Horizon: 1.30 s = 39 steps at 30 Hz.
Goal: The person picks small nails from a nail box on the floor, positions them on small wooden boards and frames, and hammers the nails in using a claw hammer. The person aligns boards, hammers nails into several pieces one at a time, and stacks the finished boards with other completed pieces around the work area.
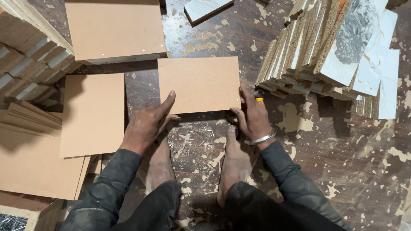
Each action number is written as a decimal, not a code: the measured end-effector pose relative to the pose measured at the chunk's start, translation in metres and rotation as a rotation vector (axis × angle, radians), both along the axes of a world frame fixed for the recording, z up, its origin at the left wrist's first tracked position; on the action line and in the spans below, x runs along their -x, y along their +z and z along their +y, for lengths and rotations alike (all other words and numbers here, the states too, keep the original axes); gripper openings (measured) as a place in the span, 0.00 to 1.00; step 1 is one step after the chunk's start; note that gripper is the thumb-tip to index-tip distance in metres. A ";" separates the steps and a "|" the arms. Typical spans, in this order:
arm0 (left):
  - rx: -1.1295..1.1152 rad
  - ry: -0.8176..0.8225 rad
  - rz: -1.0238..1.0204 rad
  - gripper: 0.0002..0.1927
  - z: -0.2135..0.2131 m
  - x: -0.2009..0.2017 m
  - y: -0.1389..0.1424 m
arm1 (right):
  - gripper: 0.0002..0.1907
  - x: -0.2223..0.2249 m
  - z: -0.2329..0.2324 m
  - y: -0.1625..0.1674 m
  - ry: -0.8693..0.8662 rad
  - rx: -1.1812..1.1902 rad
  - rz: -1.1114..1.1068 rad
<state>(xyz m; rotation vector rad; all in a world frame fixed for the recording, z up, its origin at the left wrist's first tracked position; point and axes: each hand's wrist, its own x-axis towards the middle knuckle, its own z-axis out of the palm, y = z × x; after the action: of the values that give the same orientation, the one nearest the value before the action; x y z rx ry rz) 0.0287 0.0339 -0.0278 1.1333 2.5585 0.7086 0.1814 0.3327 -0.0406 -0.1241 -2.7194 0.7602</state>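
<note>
Both our hands hold one thin brown board flat on the worn floor.

We find the brown board (199, 84) lying on the dark floor (334, 149) ahead of our bare feet (233, 164), its near edge taken at both ends. Our left hand (147, 124) is closed on the near left corner, thumb on top; our right hand (252, 115) is closed on the near right corner and appears to carry a small yellow-tipped item, too hidden to identify. We judge the board light, stiff and smooth-faced, apt to slide and to chip at corners, so best gripped by opposite edges. Loose nails (195, 137) lie between our feet; leaning panels (329, 47) stand right, stacked sheets (92, 113) left.
</note>
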 end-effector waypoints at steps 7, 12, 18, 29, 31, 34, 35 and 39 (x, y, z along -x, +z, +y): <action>-0.016 0.003 0.029 0.34 0.000 0.002 0.000 | 0.31 -0.007 -0.003 0.001 0.095 -0.161 0.034; 0.091 0.001 -0.014 0.33 0.001 0.002 -0.005 | 0.28 0.000 0.003 -0.006 0.082 -0.264 -0.012; 0.121 -0.044 0.036 0.34 0.002 0.003 -0.007 | 0.27 0.002 0.006 -0.002 0.095 -0.214 -0.028; 0.151 -0.075 0.031 0.35 -0.005 -0.003 -0.015 | 0.22 0.000 0.011 -0.002 0.122 -0.180 -0.063; 0.078 -0.085 0.099 0.37 -0.004 0.000 -0.014 | 0.21 0.003 0.013 -0.001 0.111 -0.174 -0.014; 0.166 -0.097 0.067 0.37 -0.002 0.005 -0.012 | 0.23 0.006 0.017 0.001 0.140 -0.147 -0.018; 0.231 -0.099 0.029 0.36 -0.002 0.005 -0.011 | 0.23 0.007 0.017 0.002 0.144 -0.153 -0.045; 0.122 -0.103 0.061 0.39 -0.005 0.003 -0.011 | 0.23 0.004 0.022 -0.002 0.130 -0.174 -0.075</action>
<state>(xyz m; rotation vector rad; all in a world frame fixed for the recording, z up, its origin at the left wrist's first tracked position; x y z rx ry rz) 0.0256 0.0287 -0.0383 1.2536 2.5324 0.4941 0.1777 0.3545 -0.0429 0.0653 -2.8729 0.5598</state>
